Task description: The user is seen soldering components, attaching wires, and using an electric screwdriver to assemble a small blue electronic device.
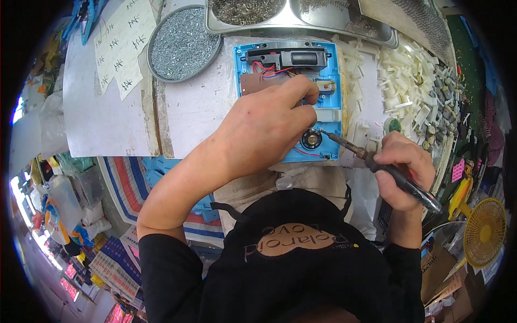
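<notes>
Right hand (401,161): fist wrapped around soldering iron (377,161), tip at round speaker (311,138).
Left hand (269,126): fingers curled, pressing blue housing (331,134) onto the surface (188,113).
Technique: keep housing pinned, tip steady.
Far: screw dish (183,43).

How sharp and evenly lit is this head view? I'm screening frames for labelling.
Head view: the centre is sharp, with the left hand, soldering iron and blue casing evenly lit; strong fisheye bending and a black vignette at the rim; bright glare at the left edge.
</notes>
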Available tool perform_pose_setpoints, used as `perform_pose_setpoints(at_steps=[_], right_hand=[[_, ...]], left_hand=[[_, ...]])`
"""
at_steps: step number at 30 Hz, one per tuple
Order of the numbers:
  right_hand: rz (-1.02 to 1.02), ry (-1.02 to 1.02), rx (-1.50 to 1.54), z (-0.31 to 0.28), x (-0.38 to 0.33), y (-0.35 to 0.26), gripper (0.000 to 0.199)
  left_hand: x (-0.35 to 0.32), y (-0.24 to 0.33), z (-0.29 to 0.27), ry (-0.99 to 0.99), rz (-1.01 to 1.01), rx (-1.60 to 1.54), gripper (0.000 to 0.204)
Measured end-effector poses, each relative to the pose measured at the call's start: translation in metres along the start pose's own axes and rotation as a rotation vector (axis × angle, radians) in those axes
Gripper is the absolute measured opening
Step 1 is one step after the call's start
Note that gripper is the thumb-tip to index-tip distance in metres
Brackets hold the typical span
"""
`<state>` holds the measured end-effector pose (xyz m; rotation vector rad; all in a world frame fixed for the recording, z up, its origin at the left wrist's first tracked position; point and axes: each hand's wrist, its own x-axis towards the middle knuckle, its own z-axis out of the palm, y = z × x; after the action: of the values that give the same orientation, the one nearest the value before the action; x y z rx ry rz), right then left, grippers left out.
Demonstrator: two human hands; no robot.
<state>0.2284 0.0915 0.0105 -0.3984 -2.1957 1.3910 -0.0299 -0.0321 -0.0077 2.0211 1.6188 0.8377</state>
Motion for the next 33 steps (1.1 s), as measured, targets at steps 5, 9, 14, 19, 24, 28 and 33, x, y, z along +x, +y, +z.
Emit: perform_pose_setpoints(at_steps=[5,9,14,19,24,28,33], right_hand=[[-0.024,0.045,0.002,-0.0056,-0.0037,-0.0024,0.024],[-0.034,0.036,-0.003,-0.0061,-0.0035,-0.0024,0.025],[-0.023,0.007,0.01,-0.0043,-0.0026,-0.0009,0.024],[-0.029,0.014,0.003,-0.0044,-0.0029,0.0005,0.024],[-0.033,0.015,0.009,-0.0042,-0.0032,0.0011,0.024],[-0.027,0.002,0.003,-0.0032,-0.0018,0.0016,0.023],[-0.048,-0.01,-0.013,0.0015,0.0006,0.0047,0.022]], left_hand=[[-0.0001,0.0006,-0.0006,0.016,-0.012,-0.025,0.016],[0.0,0.0002,-0.0033,0.012,-0.019,-0.048,0.015],[0.0008,0.0037,-0.0026,0.002,-0.025,-0.023,0.015],[0.0015,0.0018,-0.0033,-0.03,0.017,0.077,0.017],[0.0028,0.0056,-0.0037,-0.037,0.034,0.134,0.017],[0.0041,0.0053,-0.0053,-0.03,0.016,0.067,0.018],[0.0036,0.0058,-0.0048,-0.034,0.026,0.082,0.018]])
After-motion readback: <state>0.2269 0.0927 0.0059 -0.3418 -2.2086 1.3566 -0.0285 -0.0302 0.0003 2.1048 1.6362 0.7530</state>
